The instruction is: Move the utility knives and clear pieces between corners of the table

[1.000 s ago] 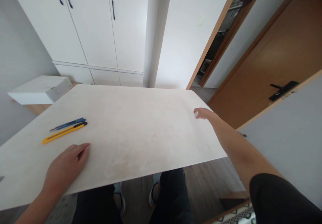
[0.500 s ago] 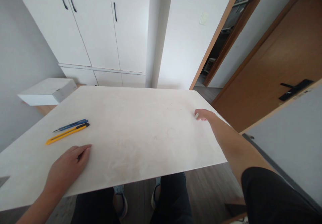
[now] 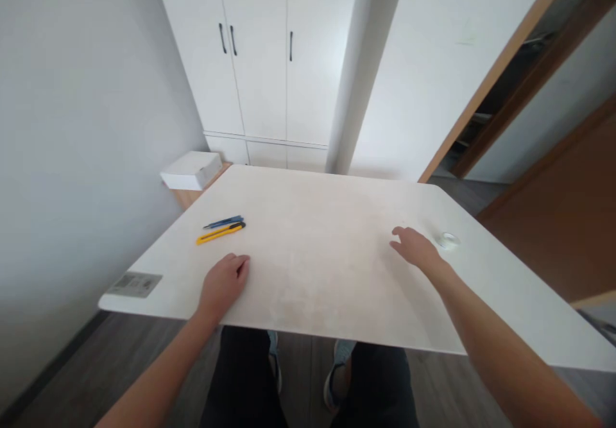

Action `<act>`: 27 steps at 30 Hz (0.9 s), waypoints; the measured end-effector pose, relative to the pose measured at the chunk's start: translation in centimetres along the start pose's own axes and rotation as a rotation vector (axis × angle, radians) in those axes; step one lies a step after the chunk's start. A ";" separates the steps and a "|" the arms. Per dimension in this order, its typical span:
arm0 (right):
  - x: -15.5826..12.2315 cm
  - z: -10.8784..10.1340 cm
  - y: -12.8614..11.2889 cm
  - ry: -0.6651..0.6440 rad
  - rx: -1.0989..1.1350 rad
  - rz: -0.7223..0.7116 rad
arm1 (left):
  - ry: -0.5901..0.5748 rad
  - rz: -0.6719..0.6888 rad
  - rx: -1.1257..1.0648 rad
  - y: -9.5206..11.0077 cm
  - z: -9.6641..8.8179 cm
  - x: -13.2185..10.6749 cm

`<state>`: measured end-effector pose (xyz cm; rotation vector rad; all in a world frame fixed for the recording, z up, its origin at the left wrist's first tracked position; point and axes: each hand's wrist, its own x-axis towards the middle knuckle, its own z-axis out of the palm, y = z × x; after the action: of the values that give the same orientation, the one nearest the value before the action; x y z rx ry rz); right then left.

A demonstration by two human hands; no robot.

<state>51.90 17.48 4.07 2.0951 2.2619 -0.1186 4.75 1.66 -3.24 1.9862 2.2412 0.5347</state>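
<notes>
My left hand [image 3: 225, 285] rests on the white tabletop [image 3: 317, 248] with its fingers curled in and nothing seen in them. Just beyond it lies a yellow utility knife [image 3: 220, 233]. Alongside the knife is a slim blue pen-like tool [image 3: 224, 222] with a thin pointed tip. On the right, my right hand [image 3: 412, 246] hovers over the table, empty, thumb and fingers apart. A roll of clear tape [image 3: 448, 240] lies flat on the table to the right of that hand, apart from it.
A white box [image 3: 191, 170] stands on a wooden surface beyond the table's far left corner. A printed label [image 3: 135, 283] is stuck at the near left corner. White cabinets [image 3: 260, 62] stand behind the table. At far right is a brown door [image 3: 563, 222].
My right hand, earlier closed around a pale object at the table's right side, has let go and moved left, opened. The tape roll now lies there. The view has swung left.
</notes>
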 end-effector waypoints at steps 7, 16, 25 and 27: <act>-0.1 2.4 -20.1 -0.060 0.149 -0.560 | 0.004 -0.001 -0.048 0.3 -0.4 -0.2; 3.8 2.8 -41.6 0.005 0.099 -0.968 | -0.005 -0.009 -0.093 -0.2 0.0 0.0; 3.0 4.2 -41.4 0.014 -0.036 -0.805 | -0.027 0.061 -0.067 -0.2 -0.8 -0.2; 2.2 4.1 -37.2 0.024 -0.016 -0.694 | -0.026 0.052 -0.054 -0.5 -0.6 -0.1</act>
<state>14.61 16.42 0.48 1.2159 2.8737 -0.0999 4.12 1.36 -2.90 2.0176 2.1422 0.5652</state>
